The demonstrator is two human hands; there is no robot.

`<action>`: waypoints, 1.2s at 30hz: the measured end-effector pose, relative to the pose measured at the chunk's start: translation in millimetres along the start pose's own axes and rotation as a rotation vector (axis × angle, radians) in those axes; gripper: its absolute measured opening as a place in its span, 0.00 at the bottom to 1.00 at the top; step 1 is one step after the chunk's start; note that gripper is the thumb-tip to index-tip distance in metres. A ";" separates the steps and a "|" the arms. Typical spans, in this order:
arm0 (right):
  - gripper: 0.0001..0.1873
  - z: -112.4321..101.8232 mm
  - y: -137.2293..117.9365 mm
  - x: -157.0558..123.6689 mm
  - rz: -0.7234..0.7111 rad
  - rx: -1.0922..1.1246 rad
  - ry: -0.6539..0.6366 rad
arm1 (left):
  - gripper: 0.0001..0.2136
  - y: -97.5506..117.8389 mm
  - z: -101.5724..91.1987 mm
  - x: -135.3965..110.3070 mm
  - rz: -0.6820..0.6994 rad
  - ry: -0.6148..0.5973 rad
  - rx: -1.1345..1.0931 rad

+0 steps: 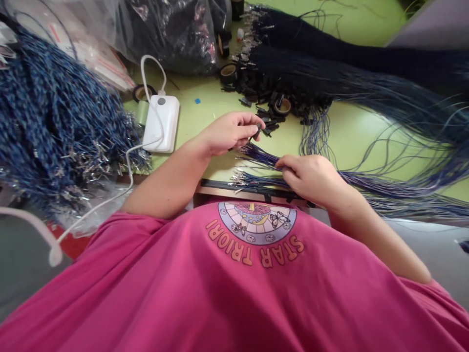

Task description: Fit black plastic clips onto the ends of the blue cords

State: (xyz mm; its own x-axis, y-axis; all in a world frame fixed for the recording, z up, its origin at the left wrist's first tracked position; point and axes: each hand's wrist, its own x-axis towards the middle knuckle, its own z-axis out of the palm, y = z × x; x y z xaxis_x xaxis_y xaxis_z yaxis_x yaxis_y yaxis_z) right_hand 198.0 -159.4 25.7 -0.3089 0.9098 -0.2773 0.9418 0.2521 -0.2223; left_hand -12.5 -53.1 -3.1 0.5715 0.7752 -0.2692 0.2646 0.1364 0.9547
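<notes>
My left hand [232, 131] is closed in a pinch on a small black plastic connector housing [258, 128], just above the wire ends. To the right, my right hand [311, 177] has its thumb and index finger closed on a bundle of thin blue and dark wires [262, 155], whose metal-tipped ends point left. Below it, a second wire bundle [252, 180] lies along the table's front edge, its bare metal terminals showing. A pile of loose black connector housings [269, 120] lies just beyond my hands. Whether a single wire is between my right fingertips cannot be made out.
On the left, a white power bank [161, 124] with a white cable stands beside a large heap of twisted blue wires [62, 112]. Tape rolls [283, 105], a dark-filled plastic bag [172, 34] and a long mass of dark wires [330, 58] occupy the green table's far side.
</notes>
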 end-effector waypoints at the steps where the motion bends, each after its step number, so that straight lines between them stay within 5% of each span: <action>1: 0.18 -2.0 -2.9 0.0 -0.050 0.045 0.021 | 0.12 -1.5 -0.9 -0.1 0.004 -0.002 -0.010; 8: 0.13 6.0 -27.2 18.7 -0.458 0.229 -0.011 | 0.15 -4.0 1.5 -1.5 0.020 -0.077 0.012; 16: 0.11 7.4 1.4 20.7 0.015 0.591 0.440 | 0.17 -0.2 -2.0 -6.3 0.045 -0.062 0.005; 36: 0.13 12.7 -3.0 29.9 0.073 0.599 0.422 | 0.12 -0.5 2.7 -4.1 0.079 0.022 0.093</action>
State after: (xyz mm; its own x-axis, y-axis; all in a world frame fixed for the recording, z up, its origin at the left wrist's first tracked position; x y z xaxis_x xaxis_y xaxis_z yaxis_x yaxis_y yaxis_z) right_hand 184.3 -137.2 6.2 -0.0571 0.9973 0.0459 0.6872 0.0726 -0.7228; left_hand -12.8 -58.0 -2.8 0.5767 0.7946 -0.1898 0.2908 0.0175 0.9566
